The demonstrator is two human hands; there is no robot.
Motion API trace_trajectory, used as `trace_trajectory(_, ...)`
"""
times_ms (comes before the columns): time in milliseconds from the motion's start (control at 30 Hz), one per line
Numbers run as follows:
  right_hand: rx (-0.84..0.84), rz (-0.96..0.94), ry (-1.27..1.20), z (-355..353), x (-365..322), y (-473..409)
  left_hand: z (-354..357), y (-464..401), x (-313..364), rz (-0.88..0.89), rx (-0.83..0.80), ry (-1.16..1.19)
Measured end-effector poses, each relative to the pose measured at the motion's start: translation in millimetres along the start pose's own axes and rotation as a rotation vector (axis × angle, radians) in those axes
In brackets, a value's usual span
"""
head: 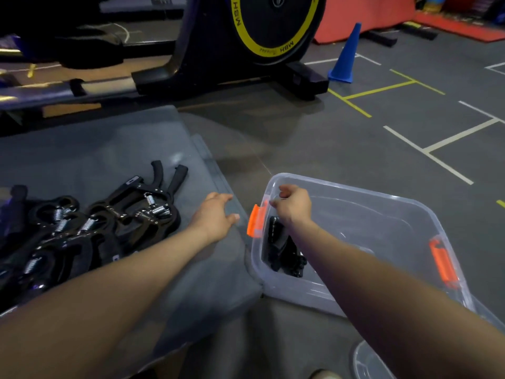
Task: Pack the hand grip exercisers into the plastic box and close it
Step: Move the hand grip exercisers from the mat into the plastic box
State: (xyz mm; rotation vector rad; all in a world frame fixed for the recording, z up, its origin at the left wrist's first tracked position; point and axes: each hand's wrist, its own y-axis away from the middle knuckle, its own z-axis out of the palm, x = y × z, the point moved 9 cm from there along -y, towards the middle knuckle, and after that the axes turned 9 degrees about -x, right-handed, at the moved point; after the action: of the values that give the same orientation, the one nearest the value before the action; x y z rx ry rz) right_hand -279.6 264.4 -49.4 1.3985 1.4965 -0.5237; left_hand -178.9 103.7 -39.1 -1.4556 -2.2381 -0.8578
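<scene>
A pile of several black hand grip exercisers (90, 228) with metal springs lies on a grey mat (109, 149) at the left. The clear plastic box (382, 214) stands open on the floor to the right of the mat, with orange latches (257, 220) on two sides. My right hand (293, 207) is over the box's near-left corner, its fingers curled round a black exerciser (284, 250) that hangs down inside the box. My left hand (216, 217) hovers at the mat's right edge with relaxed fingers and holds nothing.
Part of a clear lid (366, 359) shows on the floor at the bottom right. An exercise bike with a yellow-ringed flywheel (276, 26) stands behind the mat. A blue cone (345, 54) sits further back on the grey floor with taped lines.
</scene>
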Motion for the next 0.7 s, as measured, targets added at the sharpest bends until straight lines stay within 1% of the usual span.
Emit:
trace_trajectory(133,-0.124,-0.081,0.024,54.7,-42.1,22.6,-39.4,35.8,-38.8,-0.089,0.061,-0.012)
trace_trajectory(333,-0.423,-0.090,0.017,159.7,-81.4,64.3,-94.9,91.6,-106.2,-0.230,0.146,-0.051)
trace_trajectory(367,-0.443,-0.111,0.036,174.3,-88.2,68.6,-101.6,98.7,-118.9,-0.253,0.155,-0.044)
trace_trajectory(500,-0.505,-0.186,0.239,220.9,-111.2,81.2,-118.8,121.7,-164.8,-0.339,0.178,-0.019)
trace_trajectory(600,-0.532,-0.209,0.276,246.1,-113.3,88.5,-122.2,134.2,-191.8,-0.393,0.186,-0.009)
trace_trajectory(700,-0.553,-0.194,0.273,269.0,-98.1,92.4,-120.2,138.7,-212.5,-0.447,0.181,0.024)
